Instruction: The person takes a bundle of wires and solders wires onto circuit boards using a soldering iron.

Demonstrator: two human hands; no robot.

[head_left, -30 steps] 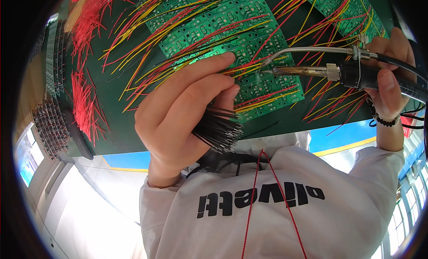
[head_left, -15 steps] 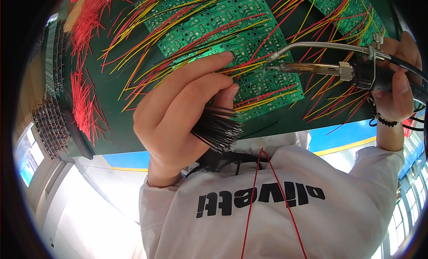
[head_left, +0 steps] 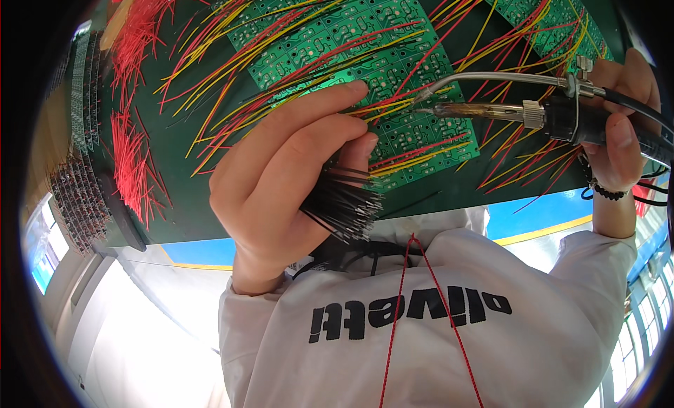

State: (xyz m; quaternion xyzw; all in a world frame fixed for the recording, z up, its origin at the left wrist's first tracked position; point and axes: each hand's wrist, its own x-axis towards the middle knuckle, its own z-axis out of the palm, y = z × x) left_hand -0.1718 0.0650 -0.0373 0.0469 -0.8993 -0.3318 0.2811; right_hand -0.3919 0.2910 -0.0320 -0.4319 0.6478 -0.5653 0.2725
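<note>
My left hand (head_left: 274, 162) is closed around a bundle of short black wires (head_left: 344, 206), their bare ends fanning out below the fingers. Its thumb and forefinger are pinched just over the green circuit board panel (head_left: 393, 64); whether a single wire sits between the fingertips is hard to see. In my right hand (head_left: 621, 138) is a soldering iron (head_left: 554, 119) with a curved metal feed tube (head_left: 505, 76) clamped to it. The iron's tip and the tube's end meet close to the board, right of my left fingertips. Red, yellow and black wires (head_left: 281, 47) stand off the board in rows.
A second green board (head_left: 554, 22) with red and yellow wires lies at the far right. Loose red wires (head_left: 133, 162) are heaped on the dark green table (head_left: 182, 218) at left. Stacked boards (head_left: 78, 204) stand at the left edge. A black cable (head_left: 646, 113) trails from the iron.
My right hand has shifted slightly left with the soldering iron, bringing its tip and the feed tube nearer my left fingertips. My left hand stays in place.
</note>
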